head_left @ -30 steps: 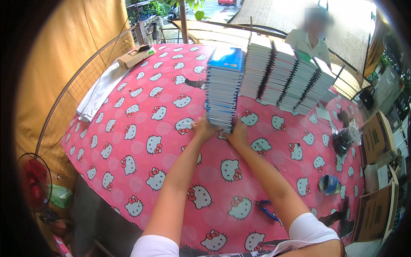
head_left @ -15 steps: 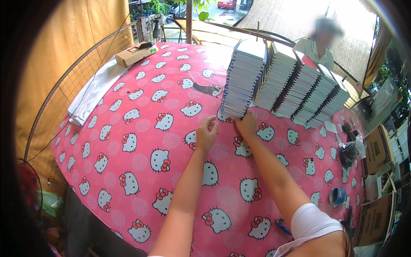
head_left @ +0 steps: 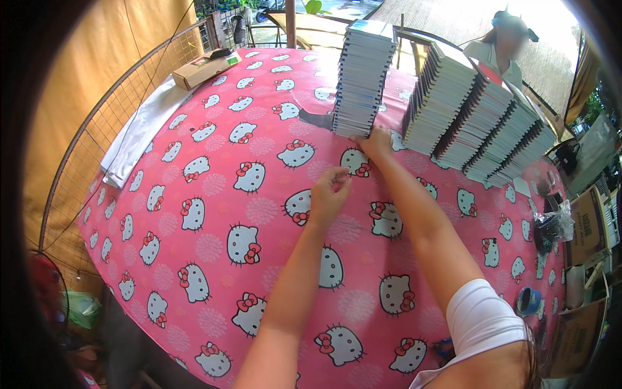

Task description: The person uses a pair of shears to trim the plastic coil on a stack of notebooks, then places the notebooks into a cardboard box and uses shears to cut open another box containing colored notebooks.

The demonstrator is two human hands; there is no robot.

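A tall stack of spiral-bound books (head_left: 361, 84) stands upright on the pink cat-print tablecloth (head_left: 272, 214), its bindings at the sides. My right hand (head_left: 377, 144) presses at the near bottom edge of this stack, thumb stretched along the base; its other fingertips are partly hidden round the right corner. Nearer to me, my left hand (head_left: 332, 191) hovers above the cloth, away from the stack, its fingers loosely curled and apart with nothing in them. Several more stacks of spiral-bound books (head_left: 444, 97) lean together in a row to the right, separated from the first by a gap.
A cardboard box (head_left: 206, 69) and folded white cloth (head_left: 139, 133) lie at the far left. Along the right edge are a clear plastic bag (head_left: 554, 223), a blue tape roll (head_left: 529, 300) and brown cartons (head_left: 586, 223). A person (head_left: 499, 55) is beyond the stacks.
The left-hand book stack has slid away from me, widening the gap to the other stacks. My right hand has moved forward with it; my left hand stays behind. My view has shifted slightly.
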